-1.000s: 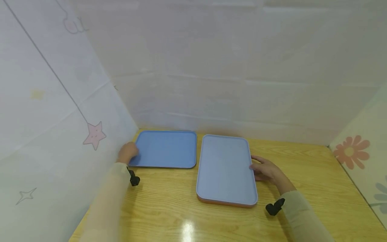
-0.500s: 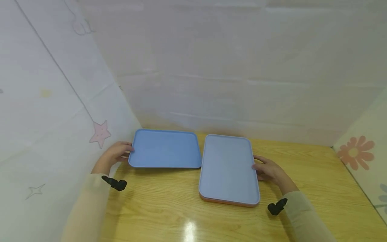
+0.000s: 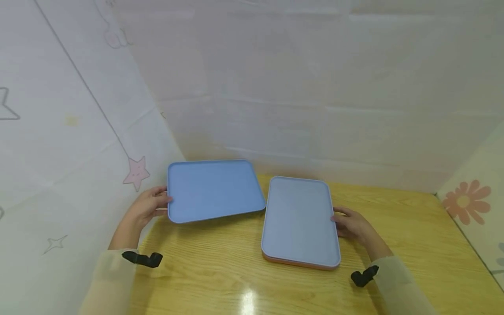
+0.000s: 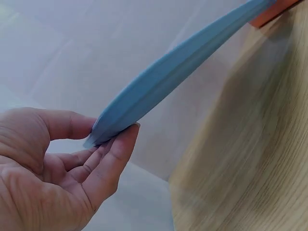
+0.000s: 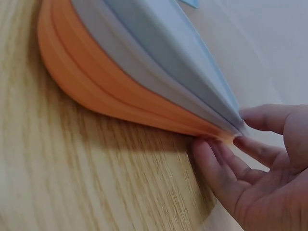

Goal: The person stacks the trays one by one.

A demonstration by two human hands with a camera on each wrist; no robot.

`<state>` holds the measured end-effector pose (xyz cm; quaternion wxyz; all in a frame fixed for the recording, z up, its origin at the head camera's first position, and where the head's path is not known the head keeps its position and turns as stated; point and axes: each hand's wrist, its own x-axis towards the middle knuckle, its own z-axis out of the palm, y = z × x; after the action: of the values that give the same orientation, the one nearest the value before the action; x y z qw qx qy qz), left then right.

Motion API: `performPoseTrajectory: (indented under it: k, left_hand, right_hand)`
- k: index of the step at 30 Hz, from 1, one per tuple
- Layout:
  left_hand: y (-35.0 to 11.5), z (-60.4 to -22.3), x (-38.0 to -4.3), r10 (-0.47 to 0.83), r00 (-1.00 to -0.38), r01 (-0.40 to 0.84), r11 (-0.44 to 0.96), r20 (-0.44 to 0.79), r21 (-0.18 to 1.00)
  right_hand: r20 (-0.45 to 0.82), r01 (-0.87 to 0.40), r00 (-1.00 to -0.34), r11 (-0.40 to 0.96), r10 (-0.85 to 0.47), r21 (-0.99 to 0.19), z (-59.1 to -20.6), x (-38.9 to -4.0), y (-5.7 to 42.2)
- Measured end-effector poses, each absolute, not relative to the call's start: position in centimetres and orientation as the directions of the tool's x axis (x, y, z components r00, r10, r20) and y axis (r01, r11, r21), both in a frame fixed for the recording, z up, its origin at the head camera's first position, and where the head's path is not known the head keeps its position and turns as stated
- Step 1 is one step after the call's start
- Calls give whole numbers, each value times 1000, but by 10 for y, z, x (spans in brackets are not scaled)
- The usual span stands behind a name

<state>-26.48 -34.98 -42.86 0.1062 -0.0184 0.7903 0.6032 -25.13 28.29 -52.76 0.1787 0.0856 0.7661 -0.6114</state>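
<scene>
My left hand (image 3: 147, 205) holds a blue rectangular tray (image 3: 214, 190) by its left short edge. In the left wrist view, the thumb and fingers pinch the rim of the blue tray (image 4: 159, 79), which slants up off the table. Its far right corner meets the left edge of a stack of trays (image 3: 301, 221). Pale grey-lavender trays top this stack, over orange trays (image 5: 96, 77) on the wood. At the stack's right long edge, my right hand (image 3: 356, 227) grips the rims, thumb at the top grey tray (image 5: 163, 43) and fingers low against the orange ones.
A wooden table (image 3: 204, 267) carries the trays. White cloth with a pink star (image 3: 137, 173) hangs close on the left, and a plain sheet (image 3: 299, 96) stands behind. On the right, another cloth bears a red flower (image 3: 463, 201).
My left hand has shifted to the blue tray's outer edge and lifted that tray from the table, tilting it, while its right corner came against the stack. My right hand has stayed at the stack.
</scene>
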Motion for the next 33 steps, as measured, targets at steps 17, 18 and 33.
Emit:
performPoseTrajectory:
  k: [17, 18, 33]
  left_hand:
    - [-295, -427, -243, 107, -991, -69, 56, -75, 996]
    - [-290, -427, -243, 109, -992, -65, 51, -70, 997]
    - [-224, -435, -247, 110, -991, -89, -79, -80, 993]
  right_hand:
    - [-110, 121, -992, 238, 62, -964, -484, -211, 253]
    - [-99, 110, -993, 217, 57, -970, -482, -209, 249]
    - [-168, 146, -984, -290, 55, -946, -481, -192, 182]
